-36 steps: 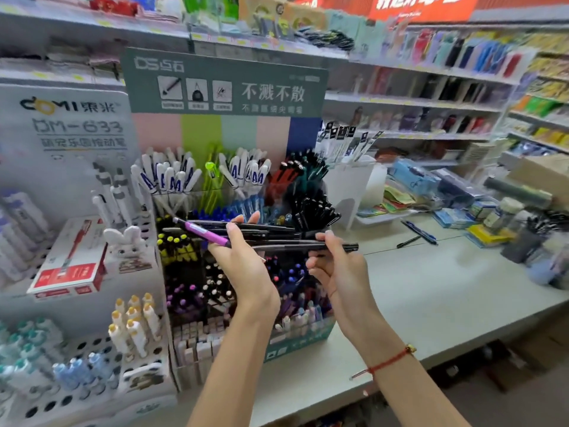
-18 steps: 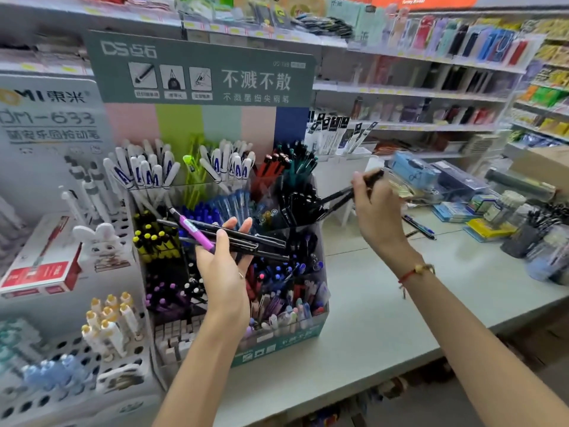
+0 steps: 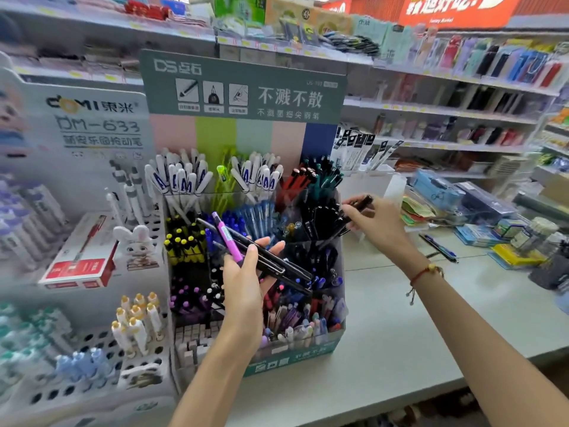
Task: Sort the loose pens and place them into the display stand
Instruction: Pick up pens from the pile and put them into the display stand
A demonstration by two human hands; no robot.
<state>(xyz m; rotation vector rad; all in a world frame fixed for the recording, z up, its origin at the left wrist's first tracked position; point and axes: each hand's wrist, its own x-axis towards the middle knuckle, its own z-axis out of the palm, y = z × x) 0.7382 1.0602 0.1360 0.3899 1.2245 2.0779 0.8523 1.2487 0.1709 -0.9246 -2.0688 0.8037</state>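
Our two hands at the pen stand

The shelves behind looked blurry, and our left hand [image 3: 243,288] hid part of the stand [image 3: 334,349]. That hand was raised in front of it, fingers curled around a bunch of pens [image 3: 261,257]. Our right hand [image 3: 374,223] reached to the black pens' slot, pinching one black pen [image 3: 358,203] there.

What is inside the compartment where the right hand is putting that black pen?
The right hand pinches a black pen at the display stand's right-hand compartment, which holds a cluster of black pens. Their lower ends and the compartment's floor are hidden.
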